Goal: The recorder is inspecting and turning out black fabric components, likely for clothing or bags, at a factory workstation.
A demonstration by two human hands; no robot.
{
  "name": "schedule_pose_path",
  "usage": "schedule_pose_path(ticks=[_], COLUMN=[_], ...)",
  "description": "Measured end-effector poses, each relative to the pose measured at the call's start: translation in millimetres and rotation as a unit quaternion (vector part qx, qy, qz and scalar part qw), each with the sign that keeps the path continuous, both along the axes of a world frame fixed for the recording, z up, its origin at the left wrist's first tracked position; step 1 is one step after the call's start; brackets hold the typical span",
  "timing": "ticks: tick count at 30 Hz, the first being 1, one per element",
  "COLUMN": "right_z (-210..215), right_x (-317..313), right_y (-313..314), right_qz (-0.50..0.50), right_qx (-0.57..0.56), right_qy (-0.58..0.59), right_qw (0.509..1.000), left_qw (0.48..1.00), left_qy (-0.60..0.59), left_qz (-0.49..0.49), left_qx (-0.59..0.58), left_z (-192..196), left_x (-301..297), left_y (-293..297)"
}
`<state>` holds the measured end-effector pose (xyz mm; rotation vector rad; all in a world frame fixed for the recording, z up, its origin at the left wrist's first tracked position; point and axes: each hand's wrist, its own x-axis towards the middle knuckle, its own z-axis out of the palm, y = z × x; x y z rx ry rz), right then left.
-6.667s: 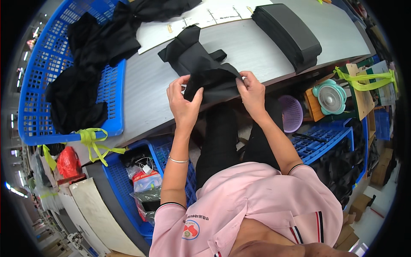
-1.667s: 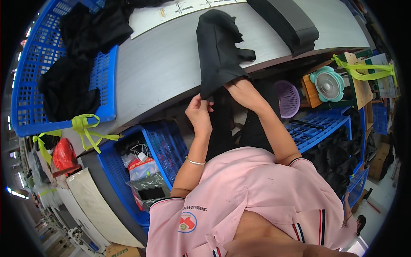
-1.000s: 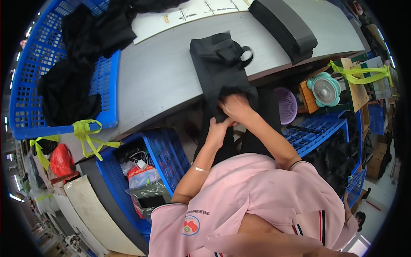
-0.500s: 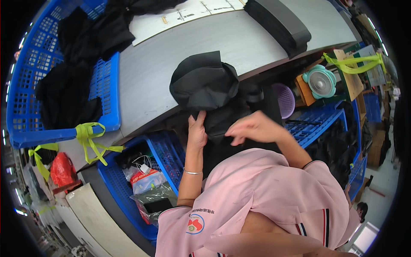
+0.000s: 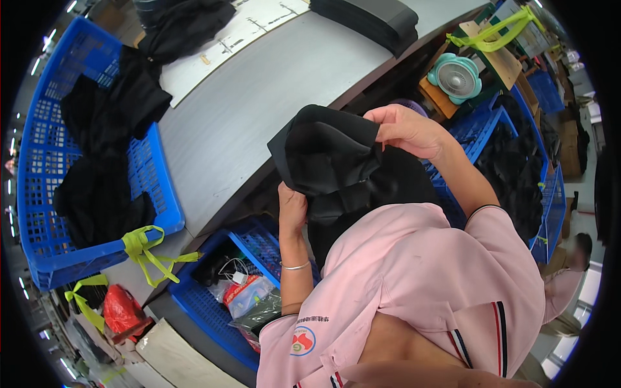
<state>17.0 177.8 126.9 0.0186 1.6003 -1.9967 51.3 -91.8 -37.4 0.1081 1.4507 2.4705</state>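
Note:
A piece of black fabric (image 5: 326,152) is held up in front of my body, its mouth spread into a rounded hollow. Its lower part hangs over my lap, where more black cloth (image 5: 407,178) lies. My left hand (image 5: 293,204) grips it at the lower left side, with the fingers partly hidden by the cloth. At the upper right edge, my right hand (image 5: 411,131) pinches the fabric between thumb and fingers.
A grey table (image 5: 226,132) stretches ahead, with stacked black and grey pieces (image 5: 369,22) on it. At the left, a blue basket (image 5: 171,204) holds black cloth. Another blue basket (image 5: 217,317) with bags sits below. To the right are a turquoise fan (image 5: 456,77) and more blue baskets (image 5: 482,145).
My right hand has moved up and right and taken hold of the fabric's edge. The fabric has opened out and tilted toward me. My view has shifted, so the table appears turned.

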Motion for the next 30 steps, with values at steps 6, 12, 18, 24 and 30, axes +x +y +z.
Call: schedule_pose_path(ticks=[6, 12, 18, 24, 30], right_z=[10.6, 5.5, -32.4, -49.2, -51.3], right_x=[-17.1, -40.1, -18.8, 5.4, 26.5], right_y=[-15.2, 15.4, 24.0, 25.0, 28.1], right_qz=[-0.163, -0.217, -0.143, -0.044, -0.060], right_qx=[0.521, 0.173, 0.183, 0.185, 0.141], right_qy=[0.388, 0.187, 0.133, 0.046, 0.020], right_qw=[0.743, 0.943, 0.964, 0.981, 0.988], left_qw=[0.992, 0.996, 0.984, 0.988, 0.994], left_qy=[0.014, -0.076, -0.167, -0.137, -0.103], left_qz=[-0.034, -0.044, -0.041, -0.072, 0.015], left_qx=[-0.118, -0.033, 0.044, 0.021, 0.029], left_z=[18.8, 42.4, 35.1, 25.6, 22.6], left_x=[1.6, -4.3, -6.2, -0.7, -17.8], left_y=[13.7, 28.6, 25.4, 38.6, 42.8])
